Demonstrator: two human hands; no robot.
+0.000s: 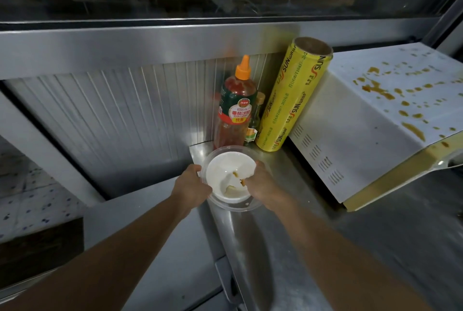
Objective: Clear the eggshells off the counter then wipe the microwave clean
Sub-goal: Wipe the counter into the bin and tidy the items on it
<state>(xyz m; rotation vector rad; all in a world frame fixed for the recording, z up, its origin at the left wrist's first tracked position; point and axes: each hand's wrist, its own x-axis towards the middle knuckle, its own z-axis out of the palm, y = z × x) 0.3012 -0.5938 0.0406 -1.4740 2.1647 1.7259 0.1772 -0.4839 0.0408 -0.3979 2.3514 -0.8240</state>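
A white bowl (223, 168) sits inside a clear plastic bowl (263, 200) near the back of the steel counter (375, 235). Small pale eggshell pieces (231, 190) and yellowish bits lie in the white bowl. My left hand (191, 185) grips the bowls' left rim. My right hand (261, 183) holds the right rim, fingers curled over the edge into the bowl. The white microwave (363, 120) stands on the right, its top spattered with brown-yellow stains (380, 90).
Behind the bowls stand a ketchup bottle with an orange cap (236, 110), a small green-labelled bottle (254, 123) and a yellow roll of cling wrap (293, 95) leaning on the microwave. A ribbed metal backsplash (125, 115) and dark window lie beyond. Tiled floor shows at left.
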